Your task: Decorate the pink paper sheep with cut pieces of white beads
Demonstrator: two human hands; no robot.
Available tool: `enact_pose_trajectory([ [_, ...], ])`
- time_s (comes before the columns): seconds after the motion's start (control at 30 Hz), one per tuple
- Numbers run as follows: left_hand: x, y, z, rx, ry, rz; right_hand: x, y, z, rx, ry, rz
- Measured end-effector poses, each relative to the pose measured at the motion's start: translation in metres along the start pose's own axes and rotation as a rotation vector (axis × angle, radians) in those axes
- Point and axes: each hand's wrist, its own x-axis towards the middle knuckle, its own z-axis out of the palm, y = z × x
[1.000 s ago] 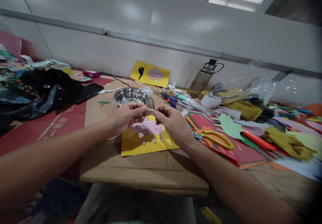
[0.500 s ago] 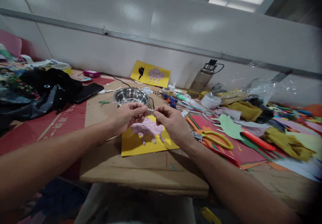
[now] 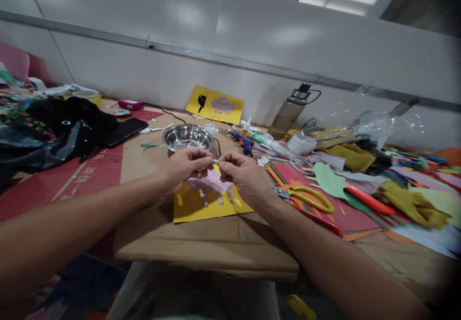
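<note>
My left hand (image 3: pixel 185 165) and my right hand (image 3: pixel 240 173) meet above a yellow card (image 3: pixel 190 205), fingertips pinched together on a small white bead string (image 3: pixel 215 160) held between them. On the card lies a pink cloud-like cutout (image 3: pixel 211 183) with short legs, partly hidden by both hands. A steel bowl (image 3: pixel 188 137) stands just behind my hands.
Yellow-handled scissors (image 3: pixel 310 199) lie right of the card on red and green paper scraps (image 3: pixel 329 180). A water bottle (image 3: pixel 289 112), a finished yellow sample card (image 3: pixel 215 104) against the wall, a glue gun (image 3: pixel 244 143), a phone (image 3: pixel 124 132) and black cloth (image 3: pixel 61 128) at left.
My two hands have drawn slightly closer together, shortening the visible bit of bead string between them. The view has shifted very slightly.
</note>
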Motion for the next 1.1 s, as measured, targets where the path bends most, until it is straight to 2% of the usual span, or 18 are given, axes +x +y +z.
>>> enact_pose_trajectory([
  [0.1, 0.001, -0.002, -0.001, 0.173, 0.063, 0.091, 0.001, 0.004, 0.002, 0.096, -0.016, 0.029],
  [0.2, -0.001, 0.002, -0.002, 0.404, 0.129, 0.274, 0.000, 0.005, 0.002, 0.063, 0.007, 0.008],
  [0.27, -0.005, 0.006, 0.000, 0.515, 0.140, 0.336, -0.001, 0.003, 0.002, 0.020, 0.038, -0.012],
  [0.5, -0.014, 0.013, 0.008, 0.586, 0.009, 0.269, -0.005, -0.008, 0.003, -0.176, 0.086, -0.031],
  [0.87, -0.017, 0.011, 0.011, 0.714, 0.091, 0.332, -0.006, -0.003, 0.005, -0.295, 0.109, -0.105],
  [1.1, -0.016, 0.015, 0.011, 0.642, 0.087, 0.254, -0.007, -0.005, 0.007, -0.296, 0.116, -0.099],
])
